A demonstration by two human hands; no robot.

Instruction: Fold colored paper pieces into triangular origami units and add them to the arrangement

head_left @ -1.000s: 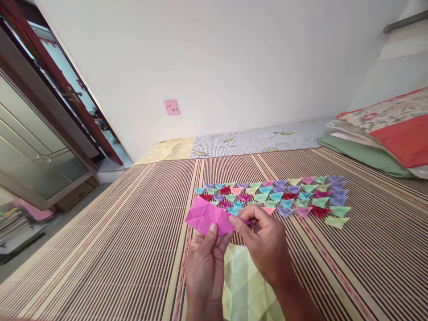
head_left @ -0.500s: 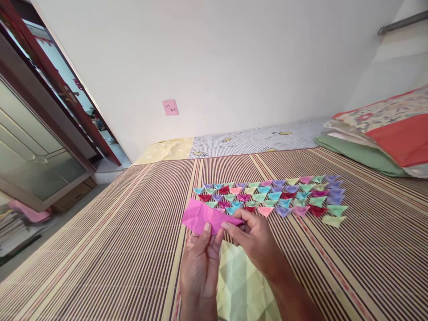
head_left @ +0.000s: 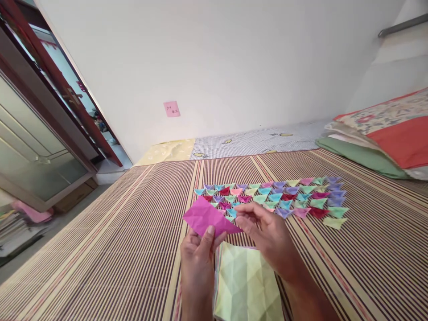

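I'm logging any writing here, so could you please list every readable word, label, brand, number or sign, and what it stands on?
Pink square paper note on the white wall: handwritten marks, too small and blurred to quote.
No other text can be read.

Magenta paper: thin, creased, partly folded, faceted surface. Blunter corner at left, long narrow point at right, another corner at top. Held up in left hand, tilted, narrow end lower, pinched along bottom edge under thumb.
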